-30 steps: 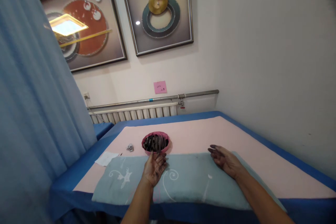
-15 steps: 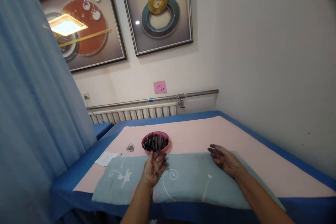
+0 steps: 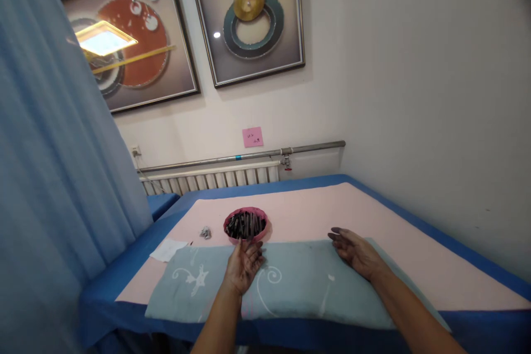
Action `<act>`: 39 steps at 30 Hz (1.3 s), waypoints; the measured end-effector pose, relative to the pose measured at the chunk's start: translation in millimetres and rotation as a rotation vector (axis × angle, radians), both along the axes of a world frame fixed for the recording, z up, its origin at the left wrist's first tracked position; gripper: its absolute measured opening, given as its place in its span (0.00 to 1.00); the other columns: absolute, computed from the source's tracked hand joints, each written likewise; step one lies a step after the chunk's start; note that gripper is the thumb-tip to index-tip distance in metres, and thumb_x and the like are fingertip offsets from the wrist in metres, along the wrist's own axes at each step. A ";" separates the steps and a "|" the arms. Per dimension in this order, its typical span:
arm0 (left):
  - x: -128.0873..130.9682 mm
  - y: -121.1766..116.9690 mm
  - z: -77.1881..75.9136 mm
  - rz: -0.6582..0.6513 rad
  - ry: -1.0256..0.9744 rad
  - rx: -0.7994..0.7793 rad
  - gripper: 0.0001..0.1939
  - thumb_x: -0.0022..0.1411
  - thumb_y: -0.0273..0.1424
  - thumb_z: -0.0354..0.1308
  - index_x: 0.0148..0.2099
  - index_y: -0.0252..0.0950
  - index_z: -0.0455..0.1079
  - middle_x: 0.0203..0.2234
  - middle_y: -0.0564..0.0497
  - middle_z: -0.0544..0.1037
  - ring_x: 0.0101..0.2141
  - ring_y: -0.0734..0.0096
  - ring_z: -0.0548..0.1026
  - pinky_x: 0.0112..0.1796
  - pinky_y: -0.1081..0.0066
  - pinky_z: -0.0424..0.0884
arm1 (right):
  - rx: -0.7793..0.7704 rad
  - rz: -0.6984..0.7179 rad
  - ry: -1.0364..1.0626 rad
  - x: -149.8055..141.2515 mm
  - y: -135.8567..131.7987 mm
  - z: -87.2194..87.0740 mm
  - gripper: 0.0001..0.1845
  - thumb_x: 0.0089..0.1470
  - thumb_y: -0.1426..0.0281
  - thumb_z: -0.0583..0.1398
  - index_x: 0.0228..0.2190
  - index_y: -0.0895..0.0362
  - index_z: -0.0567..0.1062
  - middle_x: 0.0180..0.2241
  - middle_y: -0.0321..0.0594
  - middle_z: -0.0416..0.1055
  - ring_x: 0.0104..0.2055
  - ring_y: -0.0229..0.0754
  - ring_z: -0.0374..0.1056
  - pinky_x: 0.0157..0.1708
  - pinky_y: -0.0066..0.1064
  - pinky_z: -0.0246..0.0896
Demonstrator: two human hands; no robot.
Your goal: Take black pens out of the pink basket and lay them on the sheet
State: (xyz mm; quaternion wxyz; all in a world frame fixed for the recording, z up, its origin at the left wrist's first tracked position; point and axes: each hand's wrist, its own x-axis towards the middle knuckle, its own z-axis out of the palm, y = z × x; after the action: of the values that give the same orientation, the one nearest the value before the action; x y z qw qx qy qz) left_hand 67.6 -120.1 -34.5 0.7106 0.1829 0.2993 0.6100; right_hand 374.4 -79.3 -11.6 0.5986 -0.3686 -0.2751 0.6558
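Shallow oval basket or dish, bright pink (image 3: 266, 220), on the far side of the working area, left of centre. Packed with slim dark sticks (image 3: 248, 225), black to brownish-grey, mostly lying lengthwise toward the person. Material of both unclear.

Under it, a flat pale pink cloth (image 3: 307, 213) over a blue covering (image 3: 116, 274). Nearer the person, a folded blue-green cloth with white scrolls (image 3: 298, 285). Left of the basket, well apart from the right hand: a small crumpled greyish clump (image 3: 206, 233) and a thin white sheet (image 3: 168, 250), partly on the pink cloth.

Left hand (image 3: 244, 266): palm turned up, thumb and loosely curled fingers apart; tips overlap the basket's near rim in view, contact cannot be told. Right hand (image 3: 357, 254): over the blue-green cloth's far edge, fingers half-bent, loosely spread, dark-smudged, grasping nothing.
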 end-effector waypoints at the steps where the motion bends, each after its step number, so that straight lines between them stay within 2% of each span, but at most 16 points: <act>1: -0.1 0.0 0.0 0.000 0.000 0.000 0.18 0.58 0.41 0.51 0.45 0.33 0.65 0.35 0.43 0.75 0.30 0.70 0.73 0.35 0.68 0.68 | 0.001 0.003 0.001 0.4 0.3 -0.6 0.05 0.48 0.78 0.58 0.28 0.58 0.73 0.25 0.44 0.74 0.19 0.35 0.66 0.09 0.19 0.55; 9: 0.2 0.8 0.3 -0.002 0.004 0.007 0.18 0.57 0.41 0.51 0.44 0.33 0.65 0.35 0.43 0.75 0.29 0.70 0.73 0.34 0.69 0.68 | 0.010 0.013 0.010 2.5 4.4 -7.3 0.07 0.48 0.74 0.59 0.33 0.57 0.72 0.25 0.43 0.74 0.20 0.36 0.67 0.09 0.20 0.56; 16: -0.3 0.6 -0.6 -0.006 0.013 0.010 0.20 0.57 0.42 0.51 0.46 0.34 0.65 0.36 0.43 0.75 0.30 0.69 0.73 0.34 0.69 0.67 | 0.010 0.018 0.006 2.7 4.0 -7.2 0.05 0.48 0.75 0.59 0.31 0.58 0.72 0.25 0.44 0.74 0.19 0.35 0.66 0.08 0.19 0.55; 22: -0.2 1.0 -0.4 -0.008 0.024 0.006 0.20 0.57 0.42 0.51 0.48 0.34 0.64 0.37 0.43 0.75 0.30 0.70 0.73 0.35 0.68 0.67 | 0.009 0.017 0.007 2.9 4.9 -7.8 0.07 0.49 0.73 0.59 0.34 0.56 0.72 0.26 0.44 0.74 0.19 0.36 0.67 0.08 0.20 0.54; 34: 0.3 0.4 -0.6 -0.008 0.019 0.012 0.19 0.57 0.41 0.51 0.45 0.33 0.65 0.36 0.43 0.75 0.30 0.69 0.73 0.35 0.68 0.67 | 0.014 0.009 0.000 3.9 6.2 -10.2 0.05 0.48 0.74 0.60 0.32 0.58 0.72 0.27 0.45 0.75 0.20 0.37 0.67 0.09 0.20 0.56; 39: -0.3 1.0 -1.7 -0.003 0.023 0.008 0.19 0.57 0.41 0.51 0.47 0.35 0.64 0.37 0.43 0.75 0.30 0.70 0.73 0.34 0.69 0.67 | 0.014 0.009 -0.002 3.5 5.6 -9.3 0.05 0.48 0.75 0.59 0.31 0.58 0.72 0.26 0.44 0.74 0.20 0.36 0.67 0.09 0.20 0.56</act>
State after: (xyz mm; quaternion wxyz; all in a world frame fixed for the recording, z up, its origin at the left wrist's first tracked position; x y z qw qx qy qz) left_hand 67.4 -119.1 -36.2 0.7073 0.1931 0.3049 0.6079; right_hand 377.9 -73.7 -21.0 0.5979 -0.3638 -0.2818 0.6563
